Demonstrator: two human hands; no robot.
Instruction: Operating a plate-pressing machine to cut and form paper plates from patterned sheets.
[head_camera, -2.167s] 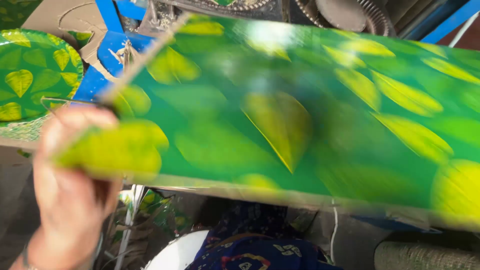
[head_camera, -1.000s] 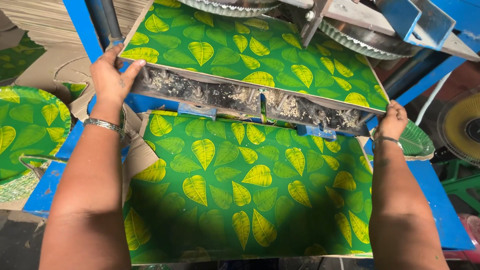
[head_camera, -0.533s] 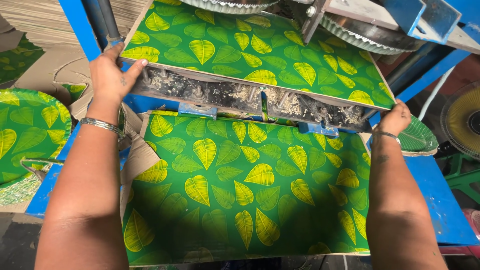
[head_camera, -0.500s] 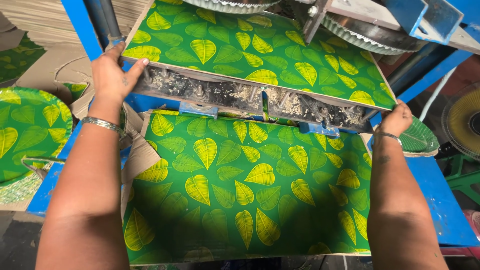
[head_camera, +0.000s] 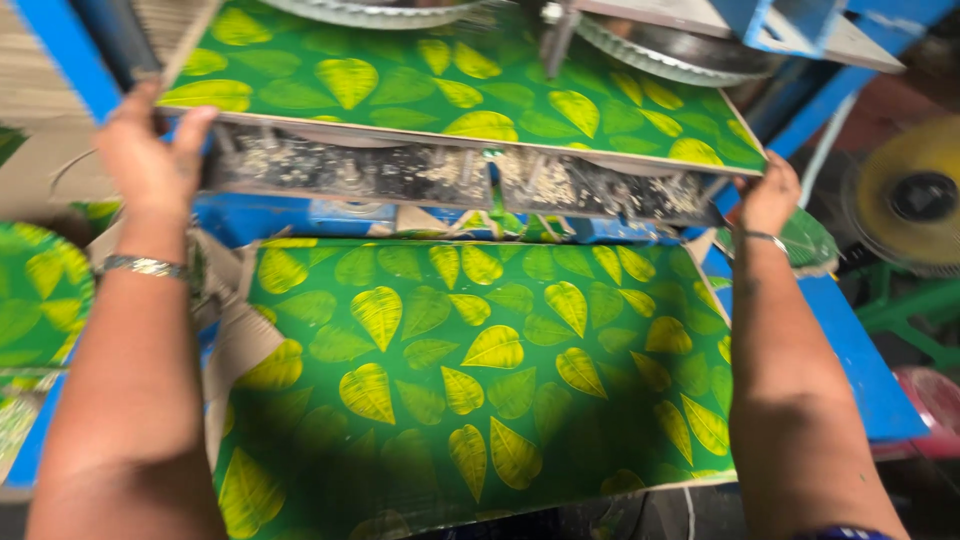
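With the large green cardboard sheet printed with yellow leaves (head_camera: 470, 360) pinched at its far corners by the left hand (head_camera: 150, 165) and right hand (head_camera: 770, 195), uneven feed into the blue metal press (head_camera: 470, 180) could skew or crease it.

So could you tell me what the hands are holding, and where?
Both hands, left and right, grip the upper leaf-print sheet at its near corners.

A small plate-making workshop: a blue-painted steel press frame (head_camera: 845, 340) with round metal dies (head_camera: 670, 45), and green leaf-printed paperboard sheets (head_camera: 470, 370).
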